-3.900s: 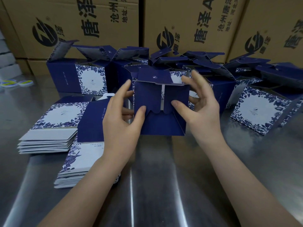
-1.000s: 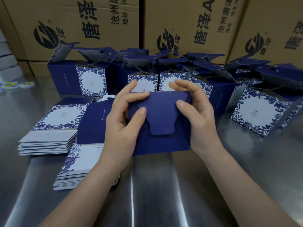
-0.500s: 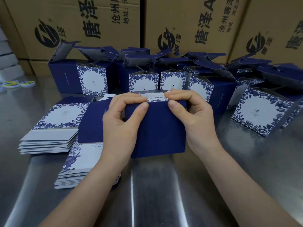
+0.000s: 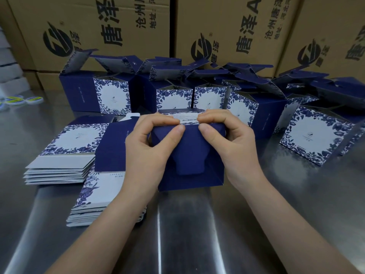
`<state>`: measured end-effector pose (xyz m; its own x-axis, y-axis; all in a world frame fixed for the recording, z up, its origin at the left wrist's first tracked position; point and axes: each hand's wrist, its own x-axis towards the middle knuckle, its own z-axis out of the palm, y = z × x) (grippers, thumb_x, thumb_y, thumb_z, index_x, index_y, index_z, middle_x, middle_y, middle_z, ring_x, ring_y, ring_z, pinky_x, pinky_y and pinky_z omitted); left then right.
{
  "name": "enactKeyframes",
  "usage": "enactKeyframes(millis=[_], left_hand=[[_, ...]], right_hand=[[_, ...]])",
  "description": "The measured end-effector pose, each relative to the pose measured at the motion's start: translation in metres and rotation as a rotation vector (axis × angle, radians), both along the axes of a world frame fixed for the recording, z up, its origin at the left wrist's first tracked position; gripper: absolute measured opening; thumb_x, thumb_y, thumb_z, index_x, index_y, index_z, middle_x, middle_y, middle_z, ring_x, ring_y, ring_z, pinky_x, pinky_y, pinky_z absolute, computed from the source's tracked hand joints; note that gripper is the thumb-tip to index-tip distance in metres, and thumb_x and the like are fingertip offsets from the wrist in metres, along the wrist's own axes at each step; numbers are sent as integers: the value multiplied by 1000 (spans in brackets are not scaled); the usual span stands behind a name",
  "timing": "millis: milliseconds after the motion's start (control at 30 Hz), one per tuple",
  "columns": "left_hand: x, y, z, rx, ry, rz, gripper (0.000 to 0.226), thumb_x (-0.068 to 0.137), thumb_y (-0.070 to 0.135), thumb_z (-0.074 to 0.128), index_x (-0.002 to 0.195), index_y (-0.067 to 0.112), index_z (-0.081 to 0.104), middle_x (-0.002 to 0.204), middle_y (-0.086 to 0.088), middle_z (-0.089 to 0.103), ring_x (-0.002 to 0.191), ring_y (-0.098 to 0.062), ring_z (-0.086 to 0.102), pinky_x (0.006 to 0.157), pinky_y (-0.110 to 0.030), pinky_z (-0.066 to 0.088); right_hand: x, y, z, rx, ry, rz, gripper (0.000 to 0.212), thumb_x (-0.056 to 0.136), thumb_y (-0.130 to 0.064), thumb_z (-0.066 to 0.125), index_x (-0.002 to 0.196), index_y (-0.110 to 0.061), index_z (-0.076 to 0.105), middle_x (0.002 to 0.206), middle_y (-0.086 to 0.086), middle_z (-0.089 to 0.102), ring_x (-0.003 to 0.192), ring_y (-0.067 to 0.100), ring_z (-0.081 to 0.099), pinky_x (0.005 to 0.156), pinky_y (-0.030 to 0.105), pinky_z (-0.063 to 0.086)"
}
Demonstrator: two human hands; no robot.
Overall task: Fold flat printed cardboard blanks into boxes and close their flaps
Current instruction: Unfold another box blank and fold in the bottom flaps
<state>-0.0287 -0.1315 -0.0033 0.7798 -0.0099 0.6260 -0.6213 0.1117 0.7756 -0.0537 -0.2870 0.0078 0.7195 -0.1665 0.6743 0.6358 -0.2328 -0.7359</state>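
Inspector: Changed since half a second ago: the box (image 4: 197, 180) has tipped. Its near face shows a tongue flap (image 4: 189, 161) lying over two angled folds, where a plain navy panel faced the camera before. Both hands remain at the top edge.

Clerk: Location of the box?

Inspector: Centre of view, held between the hands over the steel table (image 4: 187, 234). Whether its lower edge touches the table I cannot tell.

Clerk: Grip?

Inspector: Left hand (image 4: 146, 153) on the left side, right hand (image 4: 237, 149) on the right. Each thumb presses the near face just under the top edge, the two tips close together but apart. The fingers (image 4: 158, 121) of each hand curl over the top, side by side, pinching the cardboard against the thumb. The fingertips flank a white barcode label (image 4: 188, 118) on the upper face.

Clerk: Surroundings?

Inspector: Two stacks of flat blanks (image 4: 59, 167) lie to the left, one beside the left wrist, one farther left. A navy blank (image 4: 112, 149) lies on the nearer stack. Behind the hands a row of folded boxes (image 4: 112, 95) stands upright, top flaps open. A tilted box (image 4: 316, 139) lies at the right. Brown printed cartons (image 4: 118, 26) form the wall behind.
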Motion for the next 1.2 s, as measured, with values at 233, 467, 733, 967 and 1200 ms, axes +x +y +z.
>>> enactKeyframes(millis=[233, 467, 733, 967, 1200], left_hand=[[1, -2, -4, -3, -9, 43, 27, 80, 10, 77, 78, 36, 69, 97, 5, 67, 101, 0, 60, 91, -12, 40], [1, -3, -3, -32, -2, 56, 22, 81, 11, 76, 81, 33, 71, 100, 2, 69, 105, 0, 60, 91, -10, 40], [3, 2, 1, -78, 40, 19, 19, 82, 21, 72, 95, 35, 68, 99, 23, 70, 100, 4, 63, 83, -12, 47], [4, 6, 0, -19, -35, -24, 30, 85, 11, 66, 111, 27, 64, 120, 11, 66, 124, -7, 55, 103, -22, 43], [6, 2, -3, -61, -16, -46, 22, 86, 5, 68, 97, 25, 67, 121, 9, 67, 128, -6, 54, 104, -20, 42]], right_hand=[[3, 3, -7, 29, 11, -48, 14, 78, -7, 73, 76, -20, 69, 88, -1, 66, 93, 9, 62, 88, 19, 43], [-1, 1, -1, -103, -1, -61, 16, 78, -11, 73, 87, -23, 66, 106, 5, 63, 108, 9, 58, 98, 20, 40], [-6, -8, 5, -497, 138, 3, 72, 72, -21, 82, 127, -45, 43, 149, -9, 32, 142, 1, 23, 116, 25, 24], [0, -6, -1, -497, 20, -109, 59, 69, -16, 83, 119, -26, 53, 130, -1, 49, 127, 2, 40, 106, 12, 27], [4, -3, -4, -494, -71, -219, 52, 68, -13, 84, 115, -13, 60, 118, 2, 57, 117, 16, 51, 104, 25, 37]])
